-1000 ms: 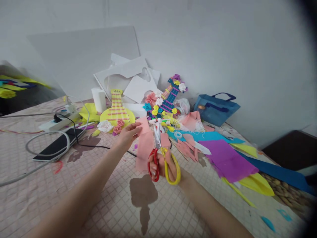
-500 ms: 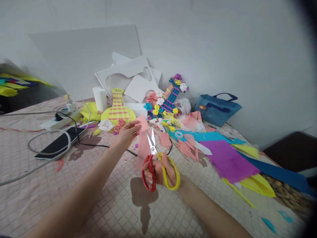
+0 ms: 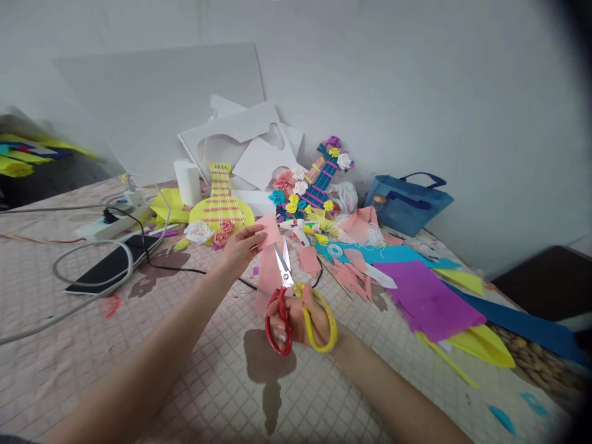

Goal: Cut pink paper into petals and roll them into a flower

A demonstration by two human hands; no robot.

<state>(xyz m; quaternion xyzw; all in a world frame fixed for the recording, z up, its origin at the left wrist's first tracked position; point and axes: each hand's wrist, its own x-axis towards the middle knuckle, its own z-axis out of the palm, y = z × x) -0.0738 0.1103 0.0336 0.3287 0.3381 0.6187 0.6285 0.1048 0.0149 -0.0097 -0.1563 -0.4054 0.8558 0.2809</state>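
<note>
Left hand (image 3: 241,249) pinches a pink square (image 3: 271,231); right hand (image 3: 300,317) grips scissors (image 3: 285,277). Pink scraps (image 3: 352,279) look cut, the long strip (image 3: 267,277) uncut.

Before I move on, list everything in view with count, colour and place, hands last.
Scissors: one, red-yellow handles, front centre
Pink paper: several, pink, centre
Glue gun: one, white, behind scissors
Yellow guitar: one, yellow, back
Blue guitar: one, mostly blue, back
Flowers: several, mixed, by guitars
Boards: several, white, back
Roll: one, white, back left
Power strip: one, white, left
Flat device: one, black, left
Cables: several, mixed, left
Bag: one, blue, back right
Coloured paper: several, purple, yellow and blue, mostly right
Wall: one, pale grey, back
Table: one, pale, underneath
Left hand: one, bare, holding pink paper
Right hand: one, bare, in scissors' handles
</note>
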